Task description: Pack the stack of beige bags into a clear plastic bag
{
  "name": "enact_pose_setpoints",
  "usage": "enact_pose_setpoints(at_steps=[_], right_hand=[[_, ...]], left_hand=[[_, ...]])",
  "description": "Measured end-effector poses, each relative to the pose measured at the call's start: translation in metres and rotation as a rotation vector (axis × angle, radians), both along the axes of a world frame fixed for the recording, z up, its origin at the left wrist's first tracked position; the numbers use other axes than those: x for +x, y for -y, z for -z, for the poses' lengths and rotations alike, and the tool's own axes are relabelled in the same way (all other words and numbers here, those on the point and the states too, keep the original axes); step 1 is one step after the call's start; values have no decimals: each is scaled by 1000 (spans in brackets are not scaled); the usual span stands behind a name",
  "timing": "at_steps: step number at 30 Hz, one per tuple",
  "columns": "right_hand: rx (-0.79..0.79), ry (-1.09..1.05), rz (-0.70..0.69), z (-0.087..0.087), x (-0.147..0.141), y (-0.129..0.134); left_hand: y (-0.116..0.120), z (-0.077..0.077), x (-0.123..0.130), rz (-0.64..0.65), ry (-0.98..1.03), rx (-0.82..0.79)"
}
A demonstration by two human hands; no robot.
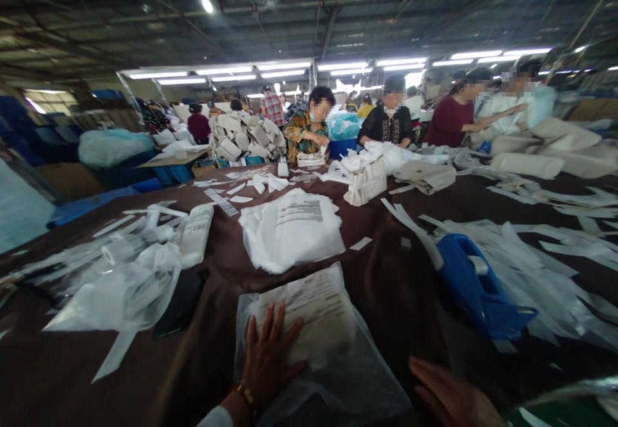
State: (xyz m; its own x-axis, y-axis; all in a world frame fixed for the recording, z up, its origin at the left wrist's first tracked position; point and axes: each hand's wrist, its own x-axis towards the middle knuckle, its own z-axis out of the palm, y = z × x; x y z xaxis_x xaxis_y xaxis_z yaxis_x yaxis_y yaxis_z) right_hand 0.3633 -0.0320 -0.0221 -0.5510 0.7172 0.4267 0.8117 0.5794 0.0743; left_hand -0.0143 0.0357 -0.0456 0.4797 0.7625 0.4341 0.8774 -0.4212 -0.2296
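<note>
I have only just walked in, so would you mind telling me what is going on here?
A person's left hand is spread over a clear, printed plastic bag with something beige inside, lying on a dark brown table covering. The right hand is low beside the bag, with nothing visible in it. A pile of white, printed, flat bags lies just beyond, and a blue tape dispenser is to the right. Several co-workers are across the table.
</note>
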Motion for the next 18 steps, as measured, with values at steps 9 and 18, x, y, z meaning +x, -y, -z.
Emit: enact_pose_setpoints(at_steps=[9,18], right_hand=[[-281,86,-948,11,-60,-102],[-289,-79,-785,-37,12,-34]], left_hand=[[-1,-5,3,-37,-50,-60],[-2,-5,2,-16,-57,-64]])
